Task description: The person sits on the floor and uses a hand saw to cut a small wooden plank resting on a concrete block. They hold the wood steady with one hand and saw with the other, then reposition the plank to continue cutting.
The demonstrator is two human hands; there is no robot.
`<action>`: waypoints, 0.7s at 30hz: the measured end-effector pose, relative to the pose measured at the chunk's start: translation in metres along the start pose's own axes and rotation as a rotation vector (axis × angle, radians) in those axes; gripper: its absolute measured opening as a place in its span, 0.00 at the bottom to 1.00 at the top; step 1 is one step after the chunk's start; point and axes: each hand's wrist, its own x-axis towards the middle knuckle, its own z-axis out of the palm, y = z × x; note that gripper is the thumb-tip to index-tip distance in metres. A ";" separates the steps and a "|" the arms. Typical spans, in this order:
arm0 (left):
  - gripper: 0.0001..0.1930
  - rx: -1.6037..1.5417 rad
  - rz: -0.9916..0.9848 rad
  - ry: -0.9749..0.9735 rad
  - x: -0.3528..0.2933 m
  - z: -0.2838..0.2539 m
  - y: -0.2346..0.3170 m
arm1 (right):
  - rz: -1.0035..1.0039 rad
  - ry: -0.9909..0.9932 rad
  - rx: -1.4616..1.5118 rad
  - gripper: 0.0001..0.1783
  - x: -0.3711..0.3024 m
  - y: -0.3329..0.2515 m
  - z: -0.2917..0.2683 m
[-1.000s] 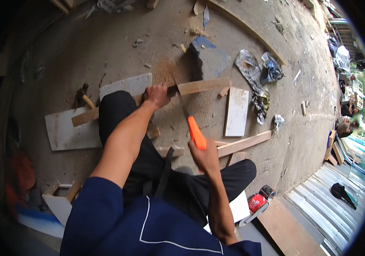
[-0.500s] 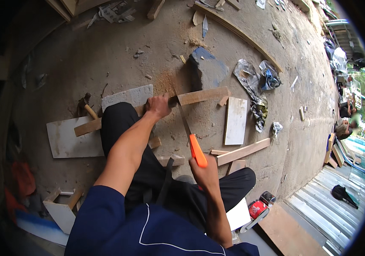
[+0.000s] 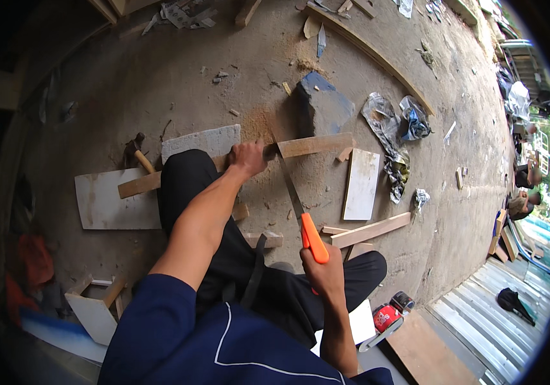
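Observation:
My right hand (image 3: 323, 269) grips the orange handle of a handsaw (image 3: 291, 186). The saw's blade crosses a wooden plank (image 3: 316, 144) just right of my left hand. Closed around that plank, my left hand (image 3: 248, 158) presses it beside the cut. The plank runs over my bent left leg, its left end (image 3: 139, 187) sticking out past the knee, its right part by a blue-grey block (image 3: 320, 106). Reddish sawdust (image 3: 260, 125) lies on the ground beyond the blade.
A hammer (image 3: 139, 154) lies left of my knee near a white board (image 3: 111, 205). To the right are another white panel (image 3: 361, 185), a wood strip (image 3: 371, 230) and crumpled plastic (image 3: 387, 128). A red power tool (image 3: 387, 317) sits by my right leg. People (image 3: 526, 186) are far right.
My right hand has drawn the saw back toward my body, so the handle sits lower. The left hand keeps its hold on the plank. The whole view has shifted slightly.

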 end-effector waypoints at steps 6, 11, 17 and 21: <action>0.15 -0.015 -0.019 -0.064 0.004 -0.004 0.011 | -0.071 0.057 -0.019 0.15 0.069 0.008 0.023; 0.17 0.023 -0.013 0.010 0.014 -0.008 -0.002 | -0.070 0.026 0.029 0.16 0.039 -0.001 0.018; 0.18 0.008 -0.051 -0.076 0.007 -0.008 0.008 | -0.143 0.068 -0.111 0.16 0.029 0.013 0.008; 0.19 0.011 -0.038 -0.048 0.020 -0.015 0.009 | -0.045 0.019 0.037 0.17 0.084 0.009 0.017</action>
